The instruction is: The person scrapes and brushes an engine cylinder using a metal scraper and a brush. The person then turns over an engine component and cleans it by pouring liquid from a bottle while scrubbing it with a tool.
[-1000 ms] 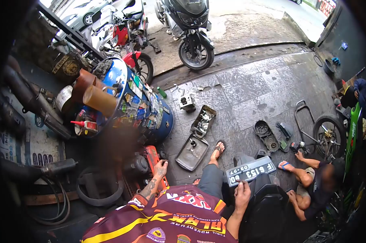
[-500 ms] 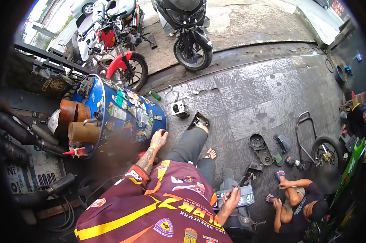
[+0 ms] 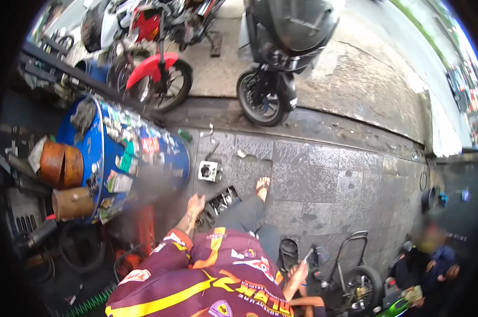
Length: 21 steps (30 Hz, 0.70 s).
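Note:
My left hand (image 3: 196, 204) hangs above the floor with its fingers loosely curled, and I see nothing in it. Beside it lies a dark tray (image 3: 222, 201) with metal parts in it, partly hidden by my leg. A silver, cylinder-like engine part (image 3: 210, 171) sits on the tiles just beyond. On the right side, my right hand (image 3: 297, 273) is closed round a thin, rod-like metal tool (image 3: 308, 255) that points up and away; its exact kind is not clear. Behind this hand, another person's forearm (image 3: 308, 302) partly shows.
A blue drum (image 3: 178, 153) covered in scraps lies at left. Beyond the tiles stand a red motorcycle (image 3: 153, 71) and a black scooter (image 3: 289, 37). At right are a metal stand (image 3: 350, 243), a loose wheel (image 3: 361, 288) and a crouching person (image 3: 434, 264).
My view has turned and shifted forward. My left hand has moved from beside the drum to near the tray. My right hand still holds the thin tool. My foot has stepped forward.

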Each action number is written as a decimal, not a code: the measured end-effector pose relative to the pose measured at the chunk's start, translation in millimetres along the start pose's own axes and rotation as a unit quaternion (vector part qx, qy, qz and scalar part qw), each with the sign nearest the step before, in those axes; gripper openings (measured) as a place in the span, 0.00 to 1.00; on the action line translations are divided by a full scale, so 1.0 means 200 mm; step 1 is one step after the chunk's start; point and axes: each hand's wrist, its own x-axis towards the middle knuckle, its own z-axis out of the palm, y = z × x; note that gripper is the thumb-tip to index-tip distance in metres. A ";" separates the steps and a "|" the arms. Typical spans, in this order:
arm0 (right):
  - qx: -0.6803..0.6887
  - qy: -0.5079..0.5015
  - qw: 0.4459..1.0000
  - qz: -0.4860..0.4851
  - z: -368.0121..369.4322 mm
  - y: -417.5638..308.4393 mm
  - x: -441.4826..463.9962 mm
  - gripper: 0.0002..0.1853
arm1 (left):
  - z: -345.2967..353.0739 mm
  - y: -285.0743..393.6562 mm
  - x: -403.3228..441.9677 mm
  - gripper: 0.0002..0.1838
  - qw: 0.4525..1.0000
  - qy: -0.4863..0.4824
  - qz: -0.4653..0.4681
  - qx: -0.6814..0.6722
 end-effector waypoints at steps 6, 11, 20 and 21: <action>-0.212 -0.128 0.960 -0.128 0.66 -1.01 0.53 0.10 | -0.03 0.66 -0.09 0.19 0.954 0.022 0.044 -0.296; -0.404 -0.230 0.867 -0.180 1.24 -1.64 0.88 0.09 | 0.25 0.43 -0.12 0.21 0.871 0.149 -0.170 -0.435; -0.746 -0.369 0.382 -0.400 2.60 -1.70 1.22 0.25 | 0.90 0.33 -0.67 0.24 0.686 0.211 -0.541 -0.439; -0.736 -0.404 0.360 -0.406 2.73 -1.67 1.18 0.25 | 0.98 0.38 -0.68 0.24 0.669 0.217 -0.550 -0.451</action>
